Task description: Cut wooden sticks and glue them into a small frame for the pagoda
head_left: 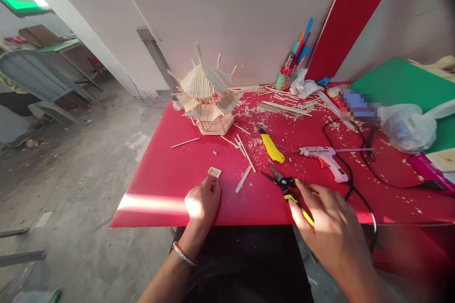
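Note:
Near the front of the red table, my left hand [204, 197] is closed on a small rectangular wooden frame [214, 171], whose far end shows past the fingers. My right hand [329, 213] is wrapped round the yellow-and-black handles of a pair of pliers [284, 182]; their jaws are spread and point left. Between the hands lies a flat craft stick [243, 179], with thin wooden sticks [245, 151] just beyond it. A yellow utility knife [272, 147] rests behind the pliers. Farther back stands a two-tiered pagoda model [208, 97] built of wooden sticks.
A pink-and-white glue gun [329, 161] lies to the right, its black cable [350, 189] looping near my right hand. Behind are a pile of sticks [287, 104], wood scraps and a pen cup [283, 80]. A plastic bag [408, 125] sits at the right. A white panel [227, 19] rises behind the table.

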A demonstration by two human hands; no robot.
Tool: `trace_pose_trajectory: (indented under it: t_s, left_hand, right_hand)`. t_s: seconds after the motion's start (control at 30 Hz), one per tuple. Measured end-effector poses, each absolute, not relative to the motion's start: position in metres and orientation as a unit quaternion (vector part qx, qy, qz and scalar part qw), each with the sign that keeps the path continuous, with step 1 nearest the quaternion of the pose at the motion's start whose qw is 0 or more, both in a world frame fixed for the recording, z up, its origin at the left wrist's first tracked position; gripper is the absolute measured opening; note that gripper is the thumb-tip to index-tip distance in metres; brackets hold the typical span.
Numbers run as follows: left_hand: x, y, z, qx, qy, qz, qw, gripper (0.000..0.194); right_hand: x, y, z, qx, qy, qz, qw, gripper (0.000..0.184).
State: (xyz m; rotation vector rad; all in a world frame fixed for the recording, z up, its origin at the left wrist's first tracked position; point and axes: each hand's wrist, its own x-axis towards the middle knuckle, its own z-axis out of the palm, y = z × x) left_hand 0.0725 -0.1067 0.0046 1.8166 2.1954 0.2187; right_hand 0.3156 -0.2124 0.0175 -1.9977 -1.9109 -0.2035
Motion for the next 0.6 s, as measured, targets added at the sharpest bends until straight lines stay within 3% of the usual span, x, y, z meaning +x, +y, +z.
trace_pose_trajectory:
  t_s: [0.1, 0.23, 0.5, 0.6]
  left_hand:
    - [0.069, -0.106, 0.003, 0.639, 0.753, 0.076, 0.135, 0.022]
    - [0.056, -0.111, -0.003, 0.682, 0.719, 0.077, 0.109, 0.023]
    - [0.041, -0.119, -0.011, 0.786, 0.591, 0.180, -0.015, 0.028]
    - [0.041, -0.118, -0.011, 0.766, 0.597, 0.238, 0.004, 0.023]
  right_hand:
    - [0.339, -0.224, 0.007, -0.723, -0.679, -0.077, 0.102, 0.058]
    - [0.346, -0.226, -0.006, -0.712, -0.695, -0.080, 0.058, 0.071]
    - [0.348, -0.218, -0.009, -0.694, -0.711, -0.112, 0.017, 0.076]
    - [0.348, -0.219, -0.008, -0.709, -0.694, -0.125, 0.020, 0.075]
